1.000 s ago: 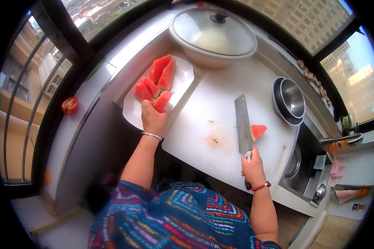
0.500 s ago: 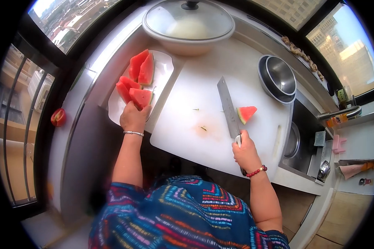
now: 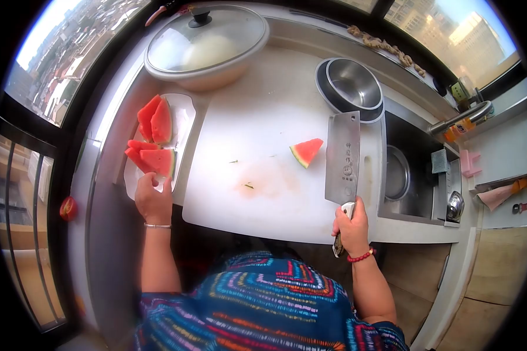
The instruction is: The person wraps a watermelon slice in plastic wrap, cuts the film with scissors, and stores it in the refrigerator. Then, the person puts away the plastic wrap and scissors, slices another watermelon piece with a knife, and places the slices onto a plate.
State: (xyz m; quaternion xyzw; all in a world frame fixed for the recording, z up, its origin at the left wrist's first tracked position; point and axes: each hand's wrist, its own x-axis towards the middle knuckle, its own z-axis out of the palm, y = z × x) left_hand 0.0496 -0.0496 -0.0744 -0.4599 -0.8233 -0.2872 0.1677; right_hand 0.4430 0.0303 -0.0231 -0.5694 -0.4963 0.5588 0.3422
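My left hand (image 3: pixel 153 198) is at the near end of a white plate (image 3: pixel 184 117), thumb and fingers apart, just below a watermelon slice (image 3: pixel 158 160). It holds nothing, though its fingertips may still brush that slice. Several red watermelon slices (image 3: pixel 161 121) lie in two groups along the plate. My right hand (image 3: pixel 352 225) is wrapped around the handle of a cleaver (image 3: pixel 342 158), whose broad blade faces up over the right side of the white cutting board (image 3: pixel 216 199). Left of the blade, one watermelon wedge (image 3: pixel 307 152) with green rind lies on the board.
A large lidded pan (image 3: pixel 216 76) stands at the back left. Nested metal bowls (image 3: pixel 351 88) sit at the back right, beside the sink (image 3: pixel 416 193) and faucet (image 3: pixel 468 117). Ginger (image 3: pixel 386 47) lines the window ledge; a cut tomato (image 3: pixel 68 208) lies far left.
My left hand has let go of the watermelon slice on the plate and drawn slightly back. The cleaver has moved right, past the wedge, and its blade has turned flat-side up. The view has shifted.
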